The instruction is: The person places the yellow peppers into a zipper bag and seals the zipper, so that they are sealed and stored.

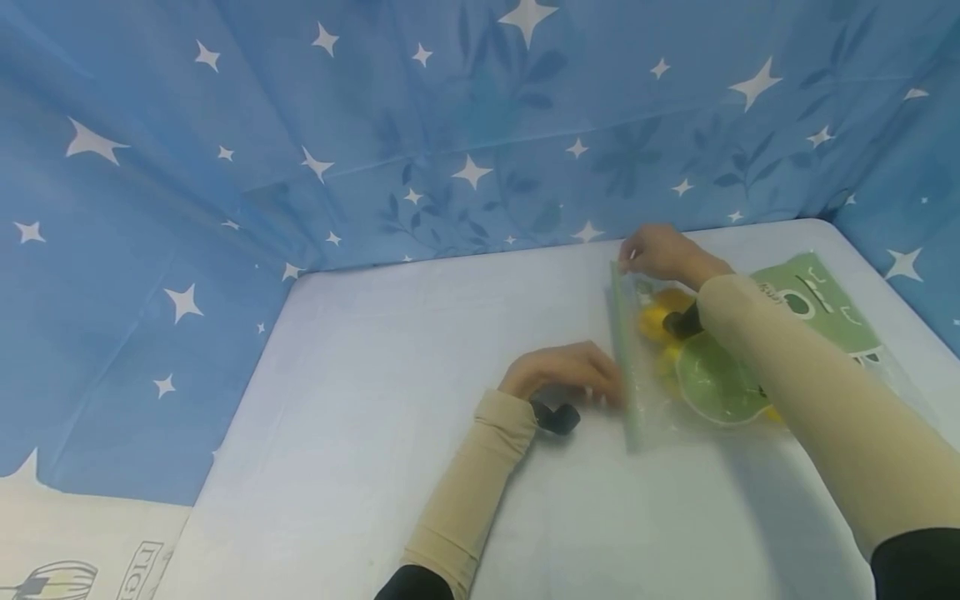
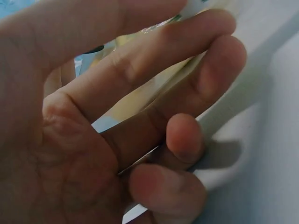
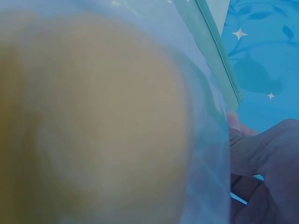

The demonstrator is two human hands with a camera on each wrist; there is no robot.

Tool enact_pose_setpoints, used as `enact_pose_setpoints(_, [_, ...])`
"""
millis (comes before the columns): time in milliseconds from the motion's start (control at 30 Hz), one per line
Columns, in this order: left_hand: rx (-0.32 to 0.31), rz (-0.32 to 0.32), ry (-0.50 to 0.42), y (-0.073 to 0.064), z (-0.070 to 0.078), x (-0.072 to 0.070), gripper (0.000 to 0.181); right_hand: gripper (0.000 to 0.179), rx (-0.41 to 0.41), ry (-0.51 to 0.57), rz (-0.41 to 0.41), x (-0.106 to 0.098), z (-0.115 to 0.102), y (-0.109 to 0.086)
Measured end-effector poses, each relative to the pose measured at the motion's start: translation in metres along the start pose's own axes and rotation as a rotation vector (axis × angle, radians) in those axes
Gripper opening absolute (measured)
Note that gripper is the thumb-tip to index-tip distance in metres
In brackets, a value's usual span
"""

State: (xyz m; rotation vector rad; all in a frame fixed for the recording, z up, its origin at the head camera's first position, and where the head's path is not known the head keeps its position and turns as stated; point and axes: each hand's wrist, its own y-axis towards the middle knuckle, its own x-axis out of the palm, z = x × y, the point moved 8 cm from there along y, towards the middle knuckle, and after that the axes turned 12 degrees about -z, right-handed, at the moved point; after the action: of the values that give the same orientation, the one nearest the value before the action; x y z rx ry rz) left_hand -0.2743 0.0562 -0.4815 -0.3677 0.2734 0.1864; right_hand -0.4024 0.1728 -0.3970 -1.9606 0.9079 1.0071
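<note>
A clear zip bag [image 1: 652,421] with a pale green closure strip [image 1: 624,358] lies on the right of the white table. Inside it are a green bowl [image 1: 720,383] and several yellow items [image 1: 656,321] whose kind I cannot tell. My right hand [image 1: 663,254] pinches the bag's far corner at the end of the strip; the right wrist view shows thumb and fingers at that edge [image 3: 229,154]. Beside the strip's near half is my left hand [image 1: 573,371], slightly blurred. Its fingers [image 2: 154,60] are loosely bent, with nothing held between them in the left wrist view.
A green printed panel [image 1: 817,300] shows at the right part of the bag, partly behind my right sleeve. Blue star-patterned cloth [image 1: 480,125] hangs along the back and sides of the table [image 1: 375,400]. Cream printed fabric [image 1: 90,533] shows at lower left.
</note>
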Motion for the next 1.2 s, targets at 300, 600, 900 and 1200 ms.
enact_pose_setpoints(300, [-0.011,-0.036,0.041,-0.002,0.005,0.014,0.019,0.021,0.023,-0.007,-0.003,-0.001,0.0,0.0])
enact_pose_setpoints(600, [-0.027,-0.038,0.076,-0.002,0.009,0.027,0.016,0.022,0.041,-0.004,0.007,0.0,-0.001,0.0])
enact_pose_setpoints(900, [-0.07,-0.03,0.204,-0.001,0.024,0.025,0.013,0.03,0.001,-0.03,0.003,-0.003,-0.007,-0.005])
enact_pose_setpoints(1200, [-0.341,0.193,0.428,-0.03,0.032,0.012,0.035,0.031,-0.059,-0.084,0.066,-0.009,-0.027,-0.047])
